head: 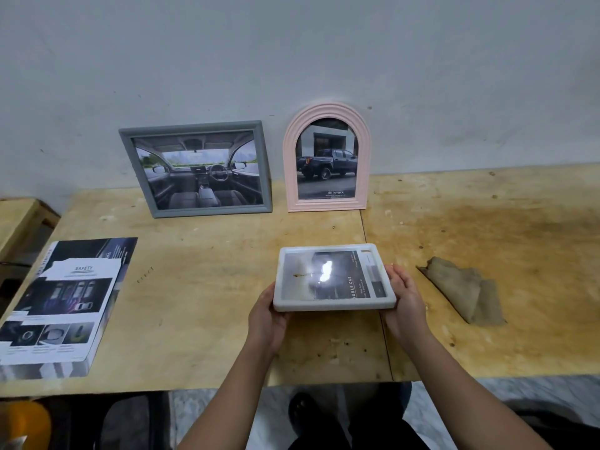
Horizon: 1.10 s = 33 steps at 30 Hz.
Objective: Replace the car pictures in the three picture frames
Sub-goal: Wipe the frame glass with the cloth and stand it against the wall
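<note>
A white rectangular picture frame (334, 305) is held face up just above the wooden table (211, 313), with a dark car picture under its glass and a bright glare spot. My left hand (268, 315) grips its left edge and my right hand (406, 303) grips its right edge. A grey frame (194, 128) showing a car interior leans against the wall at the back. Next to it on the right stands a pink arched frame (326, 110) with a dark pickup truck picture.
A stack of printed car brochure pages (61, 303) lies at the table's left front. A crumpled brown cloth (467, 290) rests to the right of the held frame. A low wooden piece (16, 219) sits at far left. The table's front edge runs below my forearms.
</note>
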Each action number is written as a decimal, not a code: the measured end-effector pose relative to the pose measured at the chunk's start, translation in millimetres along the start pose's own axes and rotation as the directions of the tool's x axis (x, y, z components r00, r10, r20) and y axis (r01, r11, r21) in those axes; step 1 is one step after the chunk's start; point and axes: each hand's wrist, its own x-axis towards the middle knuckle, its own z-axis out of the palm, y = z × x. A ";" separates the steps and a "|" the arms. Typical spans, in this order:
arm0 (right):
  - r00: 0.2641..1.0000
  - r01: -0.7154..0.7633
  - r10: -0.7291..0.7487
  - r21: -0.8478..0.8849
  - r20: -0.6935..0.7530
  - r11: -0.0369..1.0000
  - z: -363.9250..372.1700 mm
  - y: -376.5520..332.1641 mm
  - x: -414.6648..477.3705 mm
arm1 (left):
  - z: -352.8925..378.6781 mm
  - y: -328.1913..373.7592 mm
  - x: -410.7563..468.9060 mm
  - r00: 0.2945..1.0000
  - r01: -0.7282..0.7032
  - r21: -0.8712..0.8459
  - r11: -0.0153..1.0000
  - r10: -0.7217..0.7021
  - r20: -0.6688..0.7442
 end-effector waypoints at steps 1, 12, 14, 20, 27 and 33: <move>1.000 0.000 0.000 -0.036 -0.004 0.999 -0.4 -0.6 3.3 | -1.2 -2.3 1.9 1.000 -0.010 0.047 0.999 0.010 -0.006; 0.995 0.101 -0.068 -0.599 0.078 0.795 -18.6 -26.4 40.3 | -17.2 -28.4 19.7 0.975 -0.101 0.441 0.892 0.177 -0.135; 0.982 0.163 -0.184 -0.655 0.036 0.738 -22.6 -36.0 41.3 | -16.5 -33.3 16.6 0.966 -0.126 0.469 0.874 0.216 -0.143; 0.849 0.183 -0.526 -0.961 0.048 0.208 -75.0 -53.0 42.1 | -31.1 -44.9 3.7 0.944 -0.267 0.630 0.729 0.330 0.018; 0.914 0.112 -0.379 -0.988 0.145 -0.108 -120.9 -35.4 44.5 | -40.1 -51.2 -1.0 0.903 -0.365 0.792 0.488 0.392 0.175; 0.853 0.055 -0.508 -0.948 -0.118 0.313 -101.9 -61.7 49.9 | -40.9 -47.4 -3.5 0.882 -0.400 0.819 0.413 0.417 0.221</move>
